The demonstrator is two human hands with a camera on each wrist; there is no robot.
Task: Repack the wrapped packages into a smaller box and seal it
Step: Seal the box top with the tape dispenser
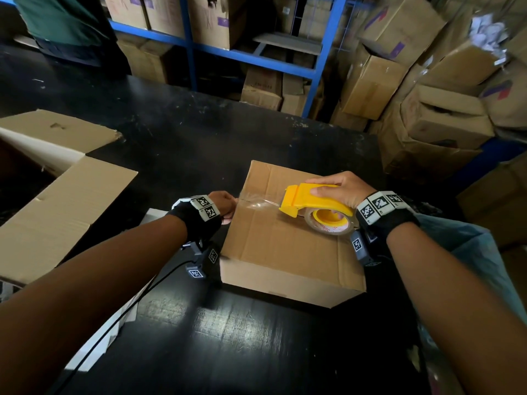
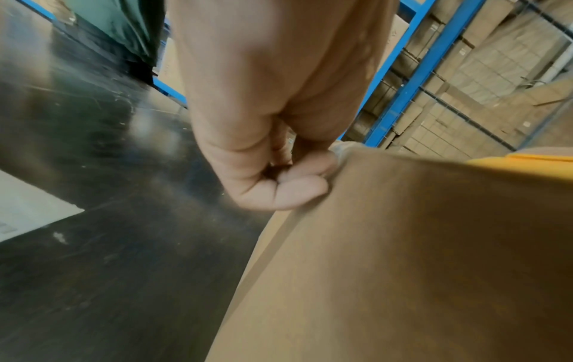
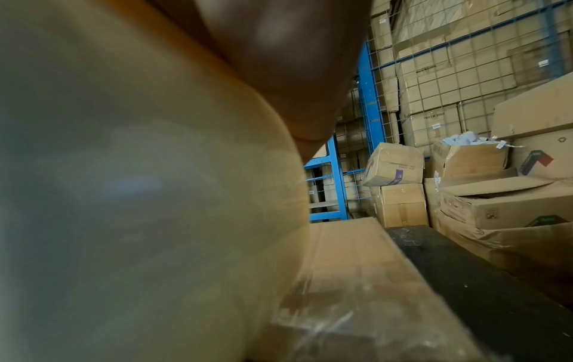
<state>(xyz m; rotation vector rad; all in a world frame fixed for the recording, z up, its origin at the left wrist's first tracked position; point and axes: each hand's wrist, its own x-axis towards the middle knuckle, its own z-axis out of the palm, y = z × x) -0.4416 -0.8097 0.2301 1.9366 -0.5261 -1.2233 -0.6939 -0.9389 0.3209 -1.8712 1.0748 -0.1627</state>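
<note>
A small closed cardboard box [image 1: 288, 246] sits on the black table [image 1: 176, 132]. My right hand [image 1: 336, 189] grips a yellow tape dispenser [image 1: 310, 203] with a clear tape roll [image 1: 328, 223], resting on the box top. A strip of clear tape [image 1: 256, 203] runs from the dispenser to the box's left edge. There my left hand [image 1: 225, 206] has its fingers curled, pressing the tape end against the box side [image 2: 403, 245]; the curled left hand's fingers [image 2: 297, 186] touch the cardboard edge. In the right wrist view the tape roll [image 3: 139, 196] fills the left half, blurred.
A large open cardboard box [image 1: 57, 178] lies at the left. A white flat item [image 1: 114, 323] lies by my left forearm. Blue shelving [image 1: 322, 52] and stacked cartons [image 1: 413, 81] stand behind the table. Another person in green [image 1: 57, 21] stands far left.
</note>
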